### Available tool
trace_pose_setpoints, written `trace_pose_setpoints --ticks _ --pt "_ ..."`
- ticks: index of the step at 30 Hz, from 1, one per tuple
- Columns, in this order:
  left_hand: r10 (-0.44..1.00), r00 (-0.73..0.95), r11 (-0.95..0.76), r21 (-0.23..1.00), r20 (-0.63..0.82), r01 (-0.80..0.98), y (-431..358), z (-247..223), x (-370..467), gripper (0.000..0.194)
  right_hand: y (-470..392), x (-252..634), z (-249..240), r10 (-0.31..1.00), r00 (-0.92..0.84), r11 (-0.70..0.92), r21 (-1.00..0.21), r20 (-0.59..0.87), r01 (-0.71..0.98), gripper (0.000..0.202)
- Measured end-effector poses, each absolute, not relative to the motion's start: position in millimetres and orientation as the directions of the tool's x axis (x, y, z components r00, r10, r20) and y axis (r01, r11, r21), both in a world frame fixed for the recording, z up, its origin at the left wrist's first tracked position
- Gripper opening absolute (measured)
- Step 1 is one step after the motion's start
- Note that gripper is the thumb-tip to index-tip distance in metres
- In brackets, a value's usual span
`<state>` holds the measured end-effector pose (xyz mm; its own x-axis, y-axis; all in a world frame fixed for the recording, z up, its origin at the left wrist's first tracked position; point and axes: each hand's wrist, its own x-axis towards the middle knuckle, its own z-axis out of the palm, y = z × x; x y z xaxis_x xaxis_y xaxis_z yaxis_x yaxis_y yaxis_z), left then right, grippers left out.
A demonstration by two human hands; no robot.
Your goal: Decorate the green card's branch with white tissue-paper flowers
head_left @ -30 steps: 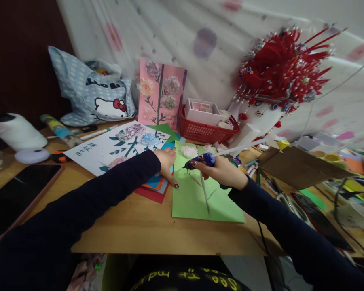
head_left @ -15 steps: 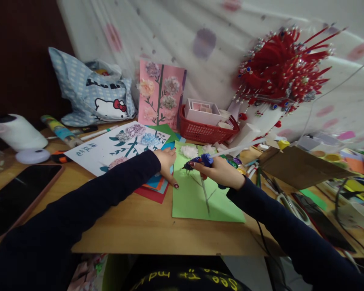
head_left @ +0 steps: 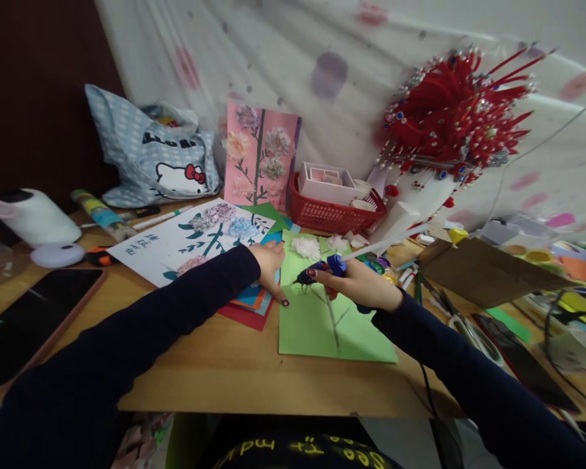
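Observation:
A blue hot glue gun (head_left: 333, 264) with a long pale glue stick (head_left: 377, 245) in its back is gripped by my right hand (head_left: 366, 283). Its dark nozzle points left, low over a light green sheet (head_left: 305, 332). Drawn on that sheet is a grey stem (head_left: 333, 322) with thin branches. Two white fluffy paper flowers (head_left: 306, 247) lie at its top. Spread flat, my left hand (head_left: 269, 267) rests at the sheet's left edge, over a stack of coloured paper (head_left: 247, 316). Beneath my left forearm lies a white sheet with paper flowers (head_left: 151, 251).
Behind stand a pink flower picture (head_left: 241, 166), a red basket (head_left: 317, 212) and a red beaded headdress (head_left: 444, 117). A phone (head_left: 34, 326) lies at left. Scissors (head_left: 469, 329), a brown cardboard piece (head_left: 488, 270) and a black cord (head_left: 427, 387) are at right.
The glue gun's nozzle has dropped slightly lower over the green sheet. My left hand stays flat in place. The whole view has shifted a little.

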<state>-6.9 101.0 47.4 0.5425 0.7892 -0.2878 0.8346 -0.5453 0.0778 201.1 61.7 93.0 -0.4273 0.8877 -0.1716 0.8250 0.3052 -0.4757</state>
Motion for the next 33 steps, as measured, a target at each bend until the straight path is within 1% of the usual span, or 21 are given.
trace_pose_setpoints --ticks 5,11,15,18,21,24,28,33 --pt "0.788 0.546 -0.554 0.06 -0.284 0.831 102 46 -8 0.13 60 197 93 0.903 -0.405 0.307 -0.439 -0.146 0.844 0.054" --pt "0.782 0.552 -0.558 0.071 -0.291 0.827 102 46 -8 0.131 53 199 98 0.886 -0.431 0.327 -0.43 -0.17 0.842 0.055" --pt "0.791 0.539 -0.543 0.073 -0.291 0.837 101 48 -7 0.128 52 197 100 0.906 -0.399 0.315 -0.404 -0.143 0.859 0.055" --pt "0.787 0.542 -0.549 0.066 -0.297 0.833 101 48 -7 0.129 53 193 97 0.916 -0.383 0.314 -0.384 -0.119 0.869 0.054" --pt "0.786 0.542 -0.551 0.06 -0.297 0.832 102 47 -7 0.131 53 195 97 0.903 -0.411 0.332 -0.406 -0.125 0.851 0.052" --pt "0.79 0.542 -0.551 0.057 -0.286 0.833 102 46 -7 0.131 52 200 97 0.898 -0.412 0.31 -0.437 -0.157 0.844 0.054" --pt "0.791 0.543 -0.556 0.037 -0.281 0.83 102 46 -7 0.129 52 202 95 0.907 -0.402 0.302 -0.469 -0.128 0.83 0.051" --pt "0.786 0.549 -0.563 0.04 -0.284 0.826 103 45 -7 0.13 47 203 94 0.891 -0.429 0.314 -0.482 -0.148 0.818 0.049"
